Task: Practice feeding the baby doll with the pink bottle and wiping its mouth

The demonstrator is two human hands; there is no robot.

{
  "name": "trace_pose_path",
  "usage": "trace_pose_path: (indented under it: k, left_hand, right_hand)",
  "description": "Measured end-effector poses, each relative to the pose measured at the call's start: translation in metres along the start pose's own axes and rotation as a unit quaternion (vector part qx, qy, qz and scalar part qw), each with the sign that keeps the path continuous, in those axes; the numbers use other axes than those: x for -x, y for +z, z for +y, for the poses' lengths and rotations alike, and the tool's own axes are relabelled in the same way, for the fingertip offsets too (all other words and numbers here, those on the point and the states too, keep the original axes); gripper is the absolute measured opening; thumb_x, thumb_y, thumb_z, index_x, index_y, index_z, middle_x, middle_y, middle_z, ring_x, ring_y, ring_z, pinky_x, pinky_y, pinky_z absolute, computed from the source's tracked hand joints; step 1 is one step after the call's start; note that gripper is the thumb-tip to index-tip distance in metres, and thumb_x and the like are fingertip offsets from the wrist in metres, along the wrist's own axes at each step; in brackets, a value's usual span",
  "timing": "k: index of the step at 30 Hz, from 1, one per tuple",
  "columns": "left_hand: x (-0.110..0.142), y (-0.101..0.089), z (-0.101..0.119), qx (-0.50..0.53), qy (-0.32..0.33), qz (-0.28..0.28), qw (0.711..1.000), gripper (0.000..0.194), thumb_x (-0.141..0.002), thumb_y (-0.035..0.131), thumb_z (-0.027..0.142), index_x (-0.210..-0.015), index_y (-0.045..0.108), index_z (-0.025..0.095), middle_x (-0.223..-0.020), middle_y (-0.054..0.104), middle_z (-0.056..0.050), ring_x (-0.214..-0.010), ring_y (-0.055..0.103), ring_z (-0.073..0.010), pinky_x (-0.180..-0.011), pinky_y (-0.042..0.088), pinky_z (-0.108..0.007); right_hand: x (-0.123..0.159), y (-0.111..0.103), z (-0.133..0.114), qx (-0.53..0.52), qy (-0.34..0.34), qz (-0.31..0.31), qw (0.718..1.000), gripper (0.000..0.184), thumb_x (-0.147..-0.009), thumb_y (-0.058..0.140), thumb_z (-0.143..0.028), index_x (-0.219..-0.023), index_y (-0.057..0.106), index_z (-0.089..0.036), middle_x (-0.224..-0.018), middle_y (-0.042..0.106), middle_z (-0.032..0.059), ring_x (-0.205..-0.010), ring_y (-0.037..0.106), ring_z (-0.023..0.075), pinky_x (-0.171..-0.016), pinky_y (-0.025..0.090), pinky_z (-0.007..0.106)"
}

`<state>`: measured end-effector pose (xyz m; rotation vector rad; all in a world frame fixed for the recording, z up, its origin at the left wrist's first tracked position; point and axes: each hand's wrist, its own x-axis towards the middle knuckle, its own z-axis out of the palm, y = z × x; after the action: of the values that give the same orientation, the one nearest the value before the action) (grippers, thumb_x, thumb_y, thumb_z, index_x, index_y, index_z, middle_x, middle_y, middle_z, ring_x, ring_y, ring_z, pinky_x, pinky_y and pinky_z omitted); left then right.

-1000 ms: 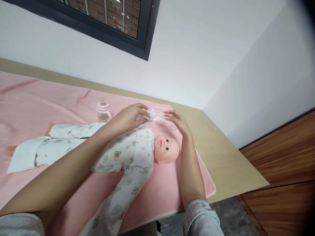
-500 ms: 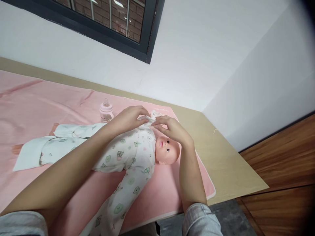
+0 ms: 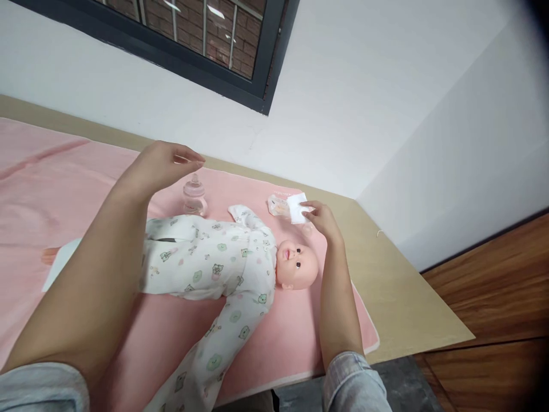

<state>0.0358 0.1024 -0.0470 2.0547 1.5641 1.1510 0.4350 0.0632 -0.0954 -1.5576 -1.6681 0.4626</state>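
Note:
A baby doll (image 3: 298,266) lies on its back on a pink mat (image 3: 283,332), its head toward the right. It wears a white long-sleeved suit (image 3: 210,257) with small printed bears. My right hand (image 3: 323,220) pinches a small folded white cloth (image 3: 297,209) beyond the doll's head, beside a clear plastic packet (image 3: 277,205). Above and behind a pink-topped baby bottle (image 3: 194,197) hovers my left hand (image 3: 165,166), its fingers stretched out and holding nothing. My left forearm hides part of the doll's legs.
The mat covers much of a light wooden tabletop (image 3: 394,297), whose corner juts out at the right. A white wall (image 3: 317,137) with a dark-framed window (image 3: 240,94) rises behind. Brown wood panels (image 3: 506,274) stand at the right.
Both hands have parted from the doll's far sleeve. My left hand has moved left above the bottle, and my right hand has shifted right with the white cloth, lowering it beside the packet.

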Motion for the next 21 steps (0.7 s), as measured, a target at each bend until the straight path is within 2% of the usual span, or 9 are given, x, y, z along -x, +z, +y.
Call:
trace_pose_path:
  k: [2,4,7,10,15,19,21]
  left_hand:
    - [-0.004,-0.004,-0.012,-0.002,-0.028,-0.005,1.0,0.03,-0.083,0.062,0.039,-0.104,0.07,0.018,-0.109,0.069,-0.003,-0.102,0.062,-0.024,-0.099,0.044,-0.039]
    - [-0.007,-0.006,-0.02,-0.015,-0.05,-0.002,0.999,0.03,-0.083,0.063,0.039,-0.103,0.07,0.017,-0.11,0.069,-0.004,-0.101,0.062,-0.0239,-0.098,0.045,-0.039]
    - [-0.01,-0.007,-0.029,-0.041,-0.065,-0.003,0.997,0.034,-0.083,0.064,0.041,-0.107,0.068,0.017,-0.11,0.068,-0.005,-0.099,0.061,-0.0239,-0.095,0.046,-0.04]
    - [-0.011,-0.008,-0.034,-0.049,-0.076,-0.015,0.996,0.04,-0.083,0.065,0.043,-0.114,0.065,0.017,-0.112,0.066,-0.006,-0.101,0.06,-0.0251,-0.096,0.045,-0.042]
    - [-0.009,-0.008,-0.036,-0.021,-0.062,-0.019,0.998,0.047,-0.081,0.063,0.045,-0.117,0.064,0.016,-0.115,0.065,-0.008,-0.102,0.06,-0.0242,-0.094,0.043,-0.04]
    - [-0.01,-0.006,-0.039,-0.017,-0.059,-0.013,0.998,0.05,-0.08,0.062,0.047,-0.117,0.064,0.014,-0.114,0.066,-0.008,-0.102,0.06,-0.0235,-0.091,0.042,-0.038]
    - [-0.013,-0.006,-0.045,-0.031,-0.07,-0.024,0.997,0.054,-0.078,0.065,0.049,-0.121,0.062,0.016,-0.117,0.065,-0.008,-0.102,0.06,-0.0243,-0.092,0.043,-0.039]
  right_hand:
    - [-0.011,0.008,0.012,-0.05,0.015,0.003,0.999,0.038,-0.074,0.063,-0.028,-0.111,0.07,-0.019,-0.094,0.071,0.004,-0.066,0.055,0.0122,-0.077,0.051,0.034]
    - [-0.022,0.019,0.022,-0.131,0.031,-0.007,0.991,0.041,-0.073,0.066,-0.029,-0.113,0.068,-0.02,-0.102,0.07,0.0039,-0.073,0.059,0.0124,-0.084,0.052,0.036]
    - [-0.037,0.038,0.032,-0.272,0.076,-0.064,0.957,0.049,-0.072,0.069,-0.026,-0.12,0.064,-0.021,-0.111,0.069,0.0039,-0.088,0.065,0.013,-0.096,0.052,0.035]
    - [-0.047,0.051,0.038,-0.338,0.122,-0.109,0.927,0.06,-0.071,0.07,-0.02,-0.129,0.056,-0.023,-0.114,0.068,0.0035,-0.094,0.068,0.0137,-0.101,0.05,0.034]
    - [-0.051,0.056,0.048,-0.379,0.181,-0.068,0.905,0.061,-0.076,0.065,-0.018,-0.134,0.048,-0.021,-0.127,0.062,0.007,-0.09,0.072,0.0156,-0.099,0.053,0.037]
    - [-0.047,0.05,0.059,-0.391,0.178,-0.037,0.902,0.058,-0.073,0.068,-0.019,-0.129,0.052,-0.024,-0.129,0.062,0.0062,-0.09,0.072,0.0167,-0.099,0.053,0.037]
    - [-0.043,0.045,0.066,-0.384,0.165,0.001,0.909,0.053,-0.071,0.068,-0.019,-0.122,0.057,-0.024,-0.132,0.059,0.0055,-0.087,0.072,0.0163,-0.1,0.053,0.038]
